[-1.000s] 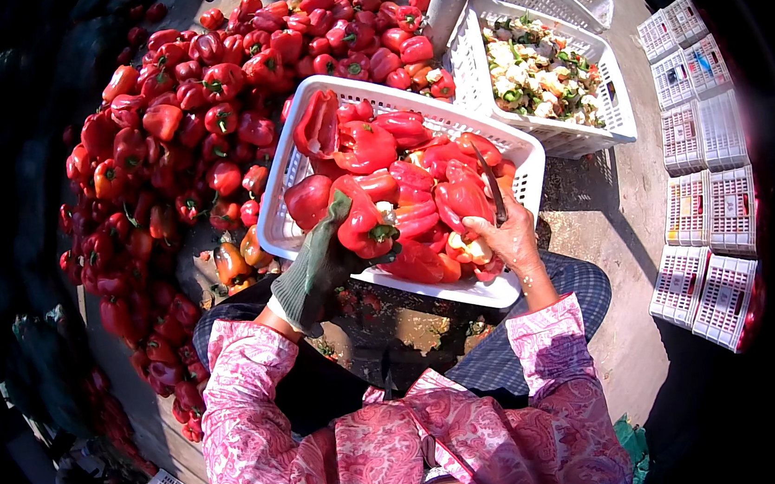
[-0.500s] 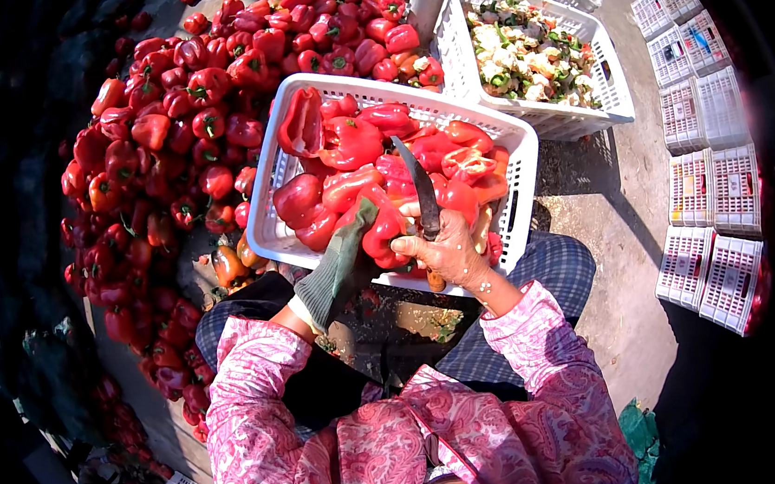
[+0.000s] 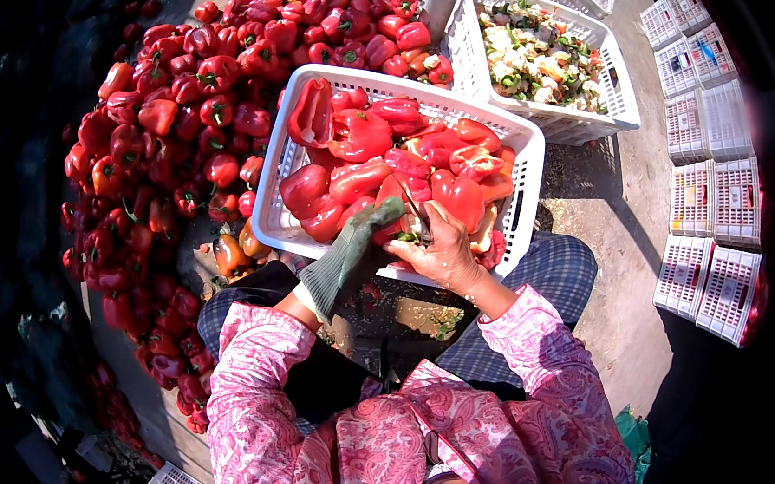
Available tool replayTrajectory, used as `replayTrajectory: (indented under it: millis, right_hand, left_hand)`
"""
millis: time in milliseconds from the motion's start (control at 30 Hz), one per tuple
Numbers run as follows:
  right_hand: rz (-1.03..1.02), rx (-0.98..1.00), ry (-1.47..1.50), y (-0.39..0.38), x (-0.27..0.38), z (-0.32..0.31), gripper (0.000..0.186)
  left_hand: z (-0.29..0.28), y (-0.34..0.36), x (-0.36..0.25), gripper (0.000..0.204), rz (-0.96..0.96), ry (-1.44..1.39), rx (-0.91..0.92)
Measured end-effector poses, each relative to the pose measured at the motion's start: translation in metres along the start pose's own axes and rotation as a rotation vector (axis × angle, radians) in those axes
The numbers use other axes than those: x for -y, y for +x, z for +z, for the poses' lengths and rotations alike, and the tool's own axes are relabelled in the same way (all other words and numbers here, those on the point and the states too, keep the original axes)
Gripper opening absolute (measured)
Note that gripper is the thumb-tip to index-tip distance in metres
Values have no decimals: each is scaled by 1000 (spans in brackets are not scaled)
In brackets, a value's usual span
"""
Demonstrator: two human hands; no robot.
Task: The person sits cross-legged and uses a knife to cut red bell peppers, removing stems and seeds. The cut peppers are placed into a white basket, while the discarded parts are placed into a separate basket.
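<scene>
Red bell pepper [image 3: 389, 190] between both hands, gloved left hand [image 3: 356, 247] clasping its left side, bare right hand [image 3: 445, 253] gripping knife [image 3: 413, 201].

No lettering or number can be read. On the stacked white crates [image 3: 727, 130] along the right side, small marks show, among them a blue patch [image 3: 710, 53] on a crate near the top of the row; they are too small, and too bent by the lens, to make out.
</scene>
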State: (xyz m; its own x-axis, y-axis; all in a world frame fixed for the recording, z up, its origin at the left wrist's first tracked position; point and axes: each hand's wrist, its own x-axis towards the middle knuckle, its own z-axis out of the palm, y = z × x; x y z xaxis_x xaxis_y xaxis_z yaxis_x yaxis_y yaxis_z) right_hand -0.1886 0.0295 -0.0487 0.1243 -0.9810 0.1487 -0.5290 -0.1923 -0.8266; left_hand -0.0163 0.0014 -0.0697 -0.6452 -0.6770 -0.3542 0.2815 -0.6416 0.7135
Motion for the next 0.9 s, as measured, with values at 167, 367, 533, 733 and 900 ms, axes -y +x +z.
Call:
replayTrajectory:
  millis: [167,367,533,733,900]
  right_hand:
    - [103,21,242,-1,-5,-2,43]
    - [524,203,719,3,17,-17,34]
    - [413,194,661,-2,9,-17,19]
    - [630,254,770,7,25,-22,21]
    - [740,272,944,2,11,-19,16]
  left_hand:
    - [11,0,-10,39,-109,-322,-78]
    - [33,-13,-40,42,-240,-339,-121]
    - [23,-13,-25,44,-225,-440,-60]
    - [3,-11,3,41,244,373,-264]
    - [12,-5,-16,44,67,95,-343]
